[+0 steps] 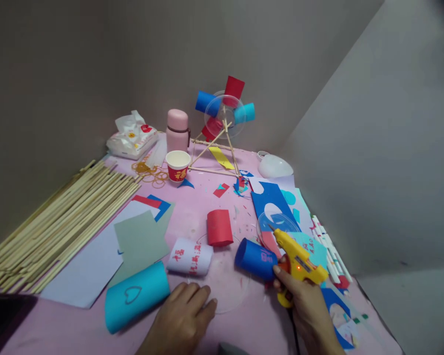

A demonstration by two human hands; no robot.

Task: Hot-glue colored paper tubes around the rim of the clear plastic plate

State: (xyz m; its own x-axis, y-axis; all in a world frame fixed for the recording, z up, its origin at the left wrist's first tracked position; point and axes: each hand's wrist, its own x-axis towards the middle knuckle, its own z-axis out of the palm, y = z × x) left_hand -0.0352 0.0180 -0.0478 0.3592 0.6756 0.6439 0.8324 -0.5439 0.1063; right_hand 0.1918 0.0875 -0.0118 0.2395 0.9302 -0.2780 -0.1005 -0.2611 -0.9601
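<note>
My right hand [301, 301] is wrapped around a yellow hot glue gun [296, 254]; an orange light glows on its side and its nozzle points up and left. Close to the gun lies a dark blue paper tube [257, 259]. My left hand [187, 313] rests on the table with fingers slightly bent and apart, at the near left edge of a clear plastic disc [225, 291]. Around this disc sit a red paper tube [220, 228] and a white paper tube [190, 256] with red writing. Left of my left hand lies a light blue paper tube [136, 296] with a drawn heart.
Wooden sticks [66, 222] are piled at left. Behind stand a paper cup [178, 167], a pink thermos [177, 130] and a stick frame [214, 170] carrying a wheel [225, 114] with coloured tubes. Cut paper [272, 195] and markers [329, 251] lie at right.
</note>
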